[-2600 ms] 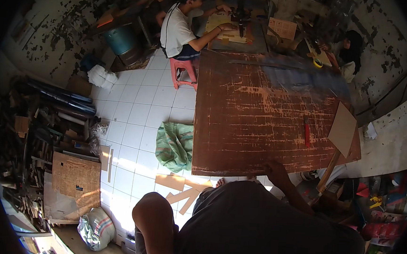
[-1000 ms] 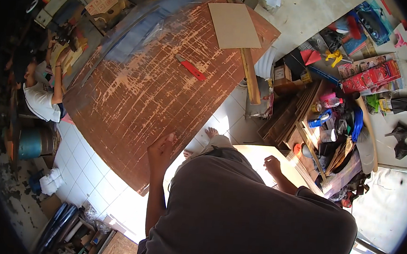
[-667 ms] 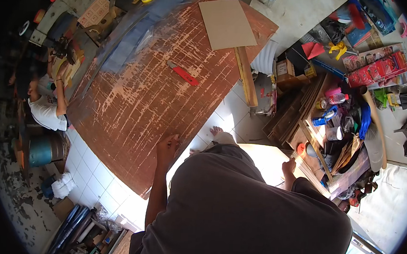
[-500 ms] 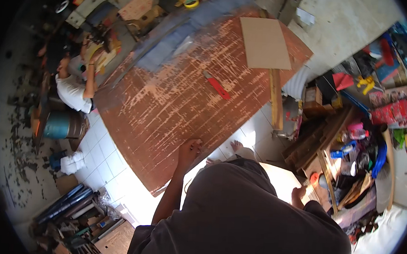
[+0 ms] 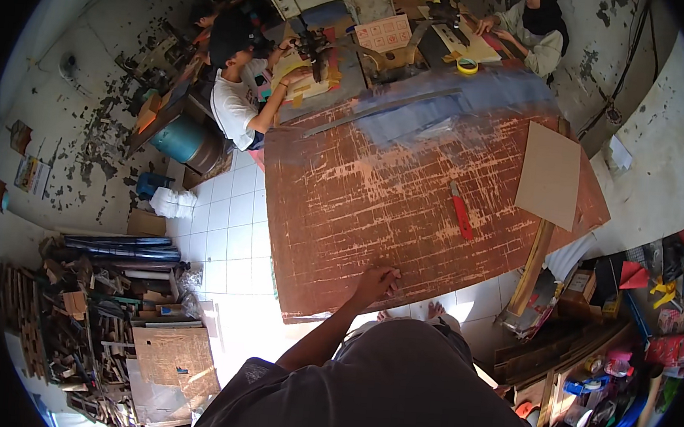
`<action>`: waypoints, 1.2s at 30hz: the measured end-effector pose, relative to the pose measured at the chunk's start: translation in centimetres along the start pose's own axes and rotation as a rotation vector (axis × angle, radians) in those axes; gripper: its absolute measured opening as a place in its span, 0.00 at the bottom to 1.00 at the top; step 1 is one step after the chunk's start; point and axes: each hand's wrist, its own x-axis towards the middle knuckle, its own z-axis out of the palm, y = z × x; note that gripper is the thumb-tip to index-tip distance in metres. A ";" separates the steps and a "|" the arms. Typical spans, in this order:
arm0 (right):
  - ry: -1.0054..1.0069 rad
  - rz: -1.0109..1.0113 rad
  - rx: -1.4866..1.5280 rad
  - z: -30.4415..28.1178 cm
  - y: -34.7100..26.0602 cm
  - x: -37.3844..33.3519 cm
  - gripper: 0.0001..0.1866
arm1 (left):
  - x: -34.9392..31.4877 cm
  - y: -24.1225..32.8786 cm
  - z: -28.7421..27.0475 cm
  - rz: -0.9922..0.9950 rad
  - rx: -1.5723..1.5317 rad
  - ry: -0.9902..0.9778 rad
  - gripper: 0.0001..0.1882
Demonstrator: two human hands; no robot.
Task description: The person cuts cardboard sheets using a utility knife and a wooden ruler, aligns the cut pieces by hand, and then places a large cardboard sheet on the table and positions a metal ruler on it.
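Note:
My left hand (image 5: 377, 285) rests on the scored brown tabletop (image 5: 330, 276) close to its near edge. Its fingers are loosely bent and a little apart, with nothing seen in them. Farther up the table lies a red utility knife (image 5: 461, 212), its blade end pointing away from me. To the right of the knife, a flat tan cardboard sheet (image 5: 549, 176) lies near the table's right corner. My right hand is out of sight, and my torso covers the lower middle.
A wooden strip (image 5: 530, 268) juts past the table's right edge. Across the table a person in a white shirt (image 5: 234, 107) works at a machine; another person (image 5: 533, 36) sits far right. Yellow tape (image 5: 467, 66) lies at the back. Wood scraps (image 5: 88, 331) fill the left.
The view has swung left, so the table sits farther right and lower. My right hand, earlier at a pale sheet on the right, has left the view. My left hand stays at the table edge.

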 end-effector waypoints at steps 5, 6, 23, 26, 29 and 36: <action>0.034 -0.297 0.004 -2.5 -1.4 -1.9 0.20 | 0.3 0.0 -0.1 -0.059 -0.018 -0.008 0.16; 0.022 -0.361 -0.007 -3.3 -2.0 -2.7 0.20 | 0.4 -0.2 -0.1 -0.069 -0.014 -0.015 0.16; -0.285 -0.523 -0.359 -1.1 -9.8 -1.7 0.17 | -0.2 -0.4 -0.7 0.034 -0.010 -0.010 0.16; -0.294 -0.515 -0.367 -0.9 -9.8 -1.9 0.17 | -0.2 -0.4 -0.7 0.010 -0.020 -0.017 0.16; -0.308 -0.513 -0.370 -0.5 -9.9 -2.1 0.17 | -0.2 -0.3 -0.7 -0.014 -0.033 -0.024 0.16; -0.328 -0.501 -0.369 0.2 -9.8 -2.5 0.17 | -0.1 -0.5 -0.8 0.038 -0.056 -0.030 0.15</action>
